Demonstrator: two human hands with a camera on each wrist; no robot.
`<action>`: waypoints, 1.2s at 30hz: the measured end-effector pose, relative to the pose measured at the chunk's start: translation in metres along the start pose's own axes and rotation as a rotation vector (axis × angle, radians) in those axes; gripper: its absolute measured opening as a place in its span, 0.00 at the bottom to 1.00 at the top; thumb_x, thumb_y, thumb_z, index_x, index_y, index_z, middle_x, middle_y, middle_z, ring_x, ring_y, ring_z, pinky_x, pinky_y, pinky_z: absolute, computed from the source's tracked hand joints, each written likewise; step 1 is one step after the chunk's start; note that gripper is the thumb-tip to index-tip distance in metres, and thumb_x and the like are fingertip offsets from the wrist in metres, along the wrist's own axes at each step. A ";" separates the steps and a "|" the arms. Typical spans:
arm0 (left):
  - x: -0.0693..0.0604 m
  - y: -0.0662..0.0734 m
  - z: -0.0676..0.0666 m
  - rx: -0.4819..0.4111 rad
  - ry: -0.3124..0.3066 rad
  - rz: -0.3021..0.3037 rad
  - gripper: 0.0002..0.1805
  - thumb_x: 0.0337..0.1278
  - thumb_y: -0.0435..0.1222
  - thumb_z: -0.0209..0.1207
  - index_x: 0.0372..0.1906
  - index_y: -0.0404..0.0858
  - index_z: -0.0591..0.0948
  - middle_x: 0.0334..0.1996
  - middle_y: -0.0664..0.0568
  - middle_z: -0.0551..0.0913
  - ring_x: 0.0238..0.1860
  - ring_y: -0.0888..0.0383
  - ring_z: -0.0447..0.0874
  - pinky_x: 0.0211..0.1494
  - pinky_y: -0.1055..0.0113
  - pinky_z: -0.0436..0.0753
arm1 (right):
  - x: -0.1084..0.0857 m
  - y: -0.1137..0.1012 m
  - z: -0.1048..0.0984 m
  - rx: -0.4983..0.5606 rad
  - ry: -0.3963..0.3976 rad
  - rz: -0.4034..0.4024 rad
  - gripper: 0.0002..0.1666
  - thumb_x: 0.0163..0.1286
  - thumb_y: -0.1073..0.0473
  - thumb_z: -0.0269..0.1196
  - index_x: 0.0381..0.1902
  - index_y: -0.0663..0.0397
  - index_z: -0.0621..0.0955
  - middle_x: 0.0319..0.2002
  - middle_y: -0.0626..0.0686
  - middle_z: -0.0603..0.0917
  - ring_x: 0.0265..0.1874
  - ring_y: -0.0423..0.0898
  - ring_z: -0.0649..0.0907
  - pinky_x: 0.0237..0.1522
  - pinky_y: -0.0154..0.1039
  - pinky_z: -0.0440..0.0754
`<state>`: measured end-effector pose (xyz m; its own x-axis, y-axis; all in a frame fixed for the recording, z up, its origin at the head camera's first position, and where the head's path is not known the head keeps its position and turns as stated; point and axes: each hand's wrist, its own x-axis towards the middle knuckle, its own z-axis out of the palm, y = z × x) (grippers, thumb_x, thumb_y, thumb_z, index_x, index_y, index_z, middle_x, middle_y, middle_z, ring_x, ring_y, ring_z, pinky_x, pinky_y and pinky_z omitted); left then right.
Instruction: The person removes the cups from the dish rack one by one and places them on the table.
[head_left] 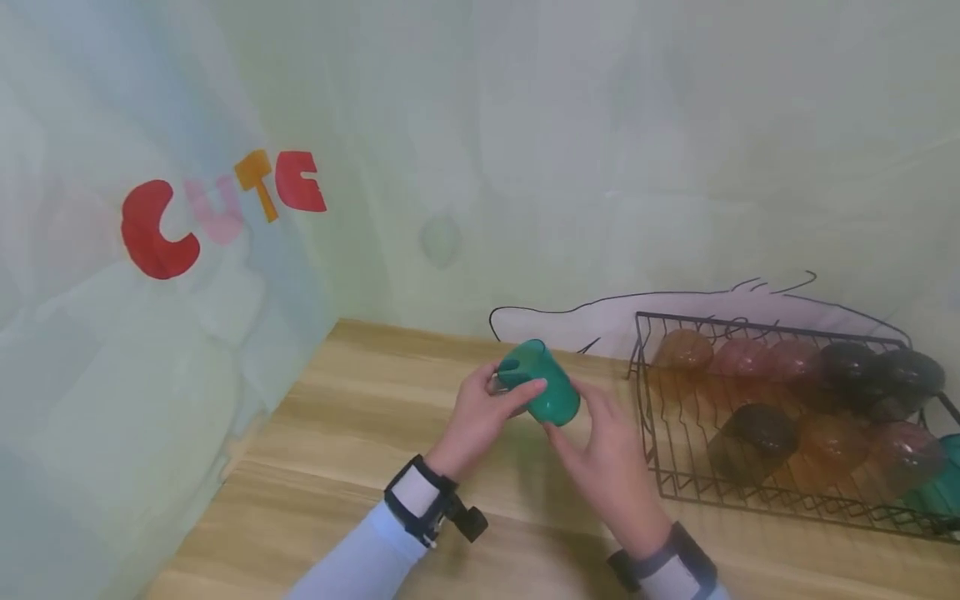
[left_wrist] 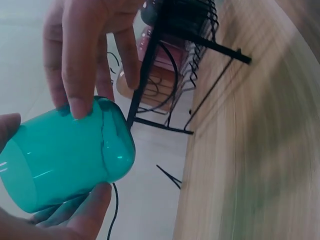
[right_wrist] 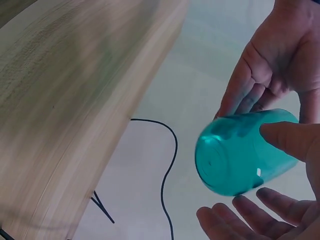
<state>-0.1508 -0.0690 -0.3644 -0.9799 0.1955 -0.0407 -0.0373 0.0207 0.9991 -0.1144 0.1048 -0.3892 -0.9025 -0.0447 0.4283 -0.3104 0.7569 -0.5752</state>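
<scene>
With our left hand [head_left: 478,414] curled round its mouth end and our right hand [head_left: 611,454] pinching its base end, we hold a tilted, see-through teal cylindrical cup [head_left: 557,393] between them, a black wire rack [head_left: 677,483] standing right of our right hand.

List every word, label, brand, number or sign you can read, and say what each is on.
"CUTE": coloured letters on the wall, the last one loosely shaped.
No other text can be read: none shows on the held cup, the other cups or the wristbands.
</scene>
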 end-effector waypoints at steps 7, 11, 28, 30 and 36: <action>0.011 -0.023 -0.020 0.213 0.144 0.038 0.38 0.39 0.61 0.67 0.57 0.50 0.72 0.53 0.58 0.78 0.55 0.59 0.76 0.57 0.57 0.78 | -0.005 0.000 -0.003 -0.047 -0.006 0.016 0.38 0.56 0.45 0.68 0.62 0.51 0.71 0.58 0.57 0.76 0.57 0.56 0.76 0.53 0.59 0.77; 0.019 -0.025 -0.035 0.272 0.195 0.083 0.39 0.37 0.61 0.67 0.58 0.49 0.72 0.53 0.56 0.79 0.55 0.58 0.77 0.55 0.57 0.80 | -0.004 0.003 -0.009 -0.052 -0.005 0.022 0.37 0.56 0.46 0.68 0.61 0.52 0.71 0.59 0.58 0.76 0.57 0.58 0.75 0.55 0.59 0.74; 0.033 -0.041 -0.146 0.464 0.505 0.061 0.46 0.37 0.63 0.66 0.61 0.43 0.67 0.57 0.48 0.76 0.57 0.51 0.75 0.57 0.53 0.78 | -0.006 0.008 -0.015 -0.072 -0.093 -0.012 0.39 0.56 0.47 0.68 0.63 0.56 0.70 0.65 0.63 0.67 0.63 0.64 0.68 0.60 0.65 0.67; 0.034 -0.047 -0.158 0.491 0.529 0.061 0.46 0.38 0.62 0.66 0.61 0.41 0.68 0.57 0.46 0.76 0.58 0.50 0.74 0.58 0.52 0.77 | -0.005 0.009 -0.014 -0.079 -0.097 -0.020 0.40 0.56 0.46 0.68 0.63 0.56 0.70 0.65 0.63 0.67 0.63 0.63 0.67 0.60 0.65 0.67; 0.037 -0.064 -0.187 0.511 0.590 0.043 0.48 0.41 0.60 0.65 0.65 0.38 0.64 0.60 0.41 0.72 0.61 0.45 0.70 0.61 0.49 0.74 | -0.004 0.012 -0.012 -0.107 -0.100 -0.040 0.40 0.56 0.45 0.67 0.63 0.56 0.70 0.66 0.63 0.67 0.65 0.62 0.66 0.62 0.63 0.66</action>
<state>-0.2212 -0.2467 -0.4277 -0.9261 -0.3441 0.1545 -0.0425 0.5022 0.8637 -0.1109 0.1219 -0.3888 -0.9169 -0.1367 0.3749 -0.3179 0.8183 -0.4789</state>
